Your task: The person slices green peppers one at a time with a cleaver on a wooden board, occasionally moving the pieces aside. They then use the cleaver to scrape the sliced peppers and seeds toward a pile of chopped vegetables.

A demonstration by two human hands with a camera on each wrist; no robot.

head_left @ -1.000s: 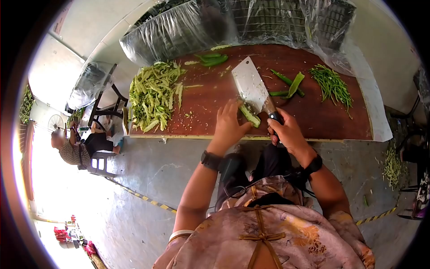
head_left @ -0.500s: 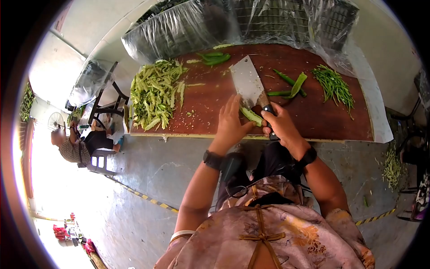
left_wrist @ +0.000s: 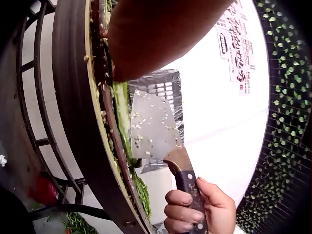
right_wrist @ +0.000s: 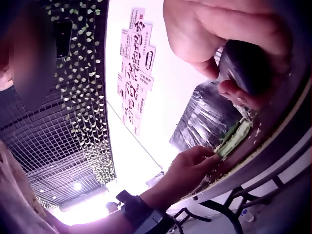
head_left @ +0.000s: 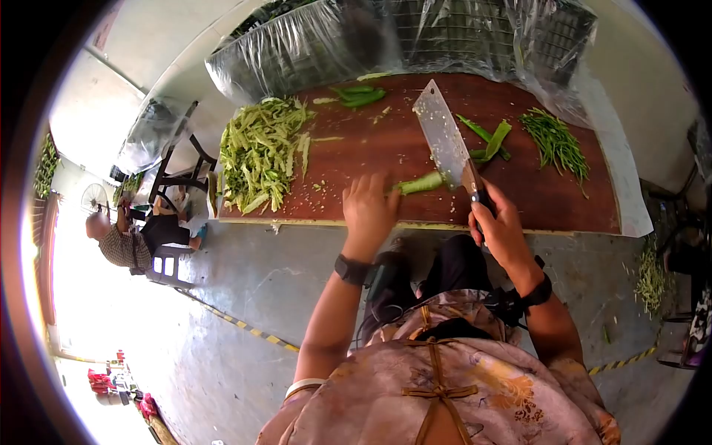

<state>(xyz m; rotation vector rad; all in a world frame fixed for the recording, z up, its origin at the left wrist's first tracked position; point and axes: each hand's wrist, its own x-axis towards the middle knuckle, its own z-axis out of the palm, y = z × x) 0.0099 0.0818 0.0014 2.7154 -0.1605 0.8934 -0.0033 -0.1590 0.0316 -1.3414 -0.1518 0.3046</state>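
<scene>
In the head view my right hand [head_left: 501,226] grips the dark handle of a cleaver [head_left: 443,133]. Seeds and bits stick to its broad blade, which points away from me. A pale green pepper piece [head_left: 423,183] lies crosswise near the front edge of the table, its right end by the blade. My left hand [head_left: 368,211] pinches its left end between thumb and fingers. The left wrist view shows the seed-spotted blade [left_wrist: 152,124] tilted up beside the pepper [left_wrist: 123,117]. In the right wrist view, left-hand fingertips [right_wrist: 210,158] meet the pepper's end.
A heap of cut pepper strips [head_left: 259,152] covers the left of the table [head_left: 348,163]. Whole green peppers [head_left: 360,96] lie at the back, others [head_left: 489,137] right of the cleaver, then thin green stalks [head_left: 552,144]. Plastic-covered crates [head_left: 304,55] line the back. A person [head_left: 122,241] sits far left.
My right hand has moved right and lifted the cleaver, its blade now standing more on edge. The pepper has turned from slanting to nearly crosswise, and my left hand has shifted slightly left.
</scene>
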